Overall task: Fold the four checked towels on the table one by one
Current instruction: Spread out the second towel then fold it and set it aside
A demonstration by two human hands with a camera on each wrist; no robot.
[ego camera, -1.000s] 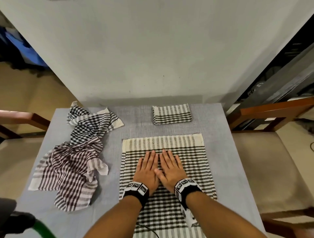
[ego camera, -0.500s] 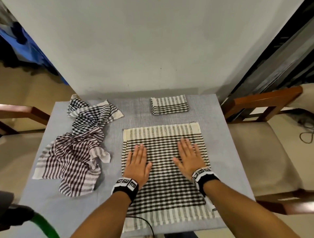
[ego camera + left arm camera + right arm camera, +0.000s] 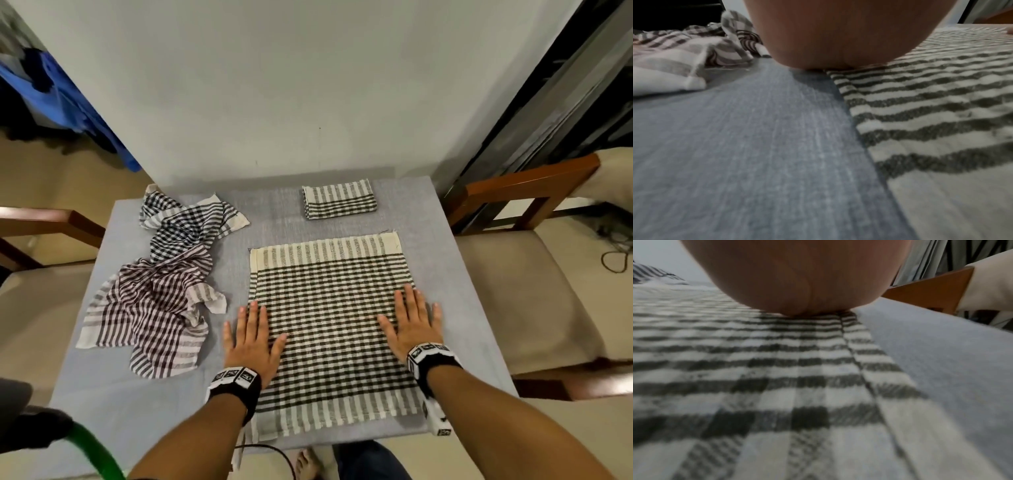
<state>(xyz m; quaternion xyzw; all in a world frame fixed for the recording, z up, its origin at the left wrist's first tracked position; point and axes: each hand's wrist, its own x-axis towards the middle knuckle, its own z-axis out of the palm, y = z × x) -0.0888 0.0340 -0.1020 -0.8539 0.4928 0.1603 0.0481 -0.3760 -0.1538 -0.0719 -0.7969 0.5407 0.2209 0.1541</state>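
Note:
A black-and-cream checked towel [image 3: 330, 322] [image 3: 941, 113] [image 3: 756, 369] lies spread flat on the grey table [image 3: 147, 407]. My left hand [image 3: 251, 337] presses flat on its left edge, fingers straight, partly on the tablecloth. On the right edge my right hand [image 3: 412, 329] lies flat with spread fingers. A folded checked towel [image 3: 339, 202] sits at the back of the table. Two crumpled checked towels lie at the left: a dark one [image 3: 186, 226] at the back and a brownish one [image 3: 150, 315] [image 3: 680, 53] nearer me. Both wrist views show only the heel of each palm on the cloth.
Wooden chairs with beige seats stand at the right [image 3: 527, 291] and left [image 3: 37, 226] of the table. A white wall [image 3: 274, 85] runs behind it. A green hose [image 3: 92, 452] crosses the lower left corner. My foot [image 3: 305, 462] shows under the near edge.
My hands slid apart from the towel's middle out to its left and right edges, smoothing it flat. The other towels have not moved.

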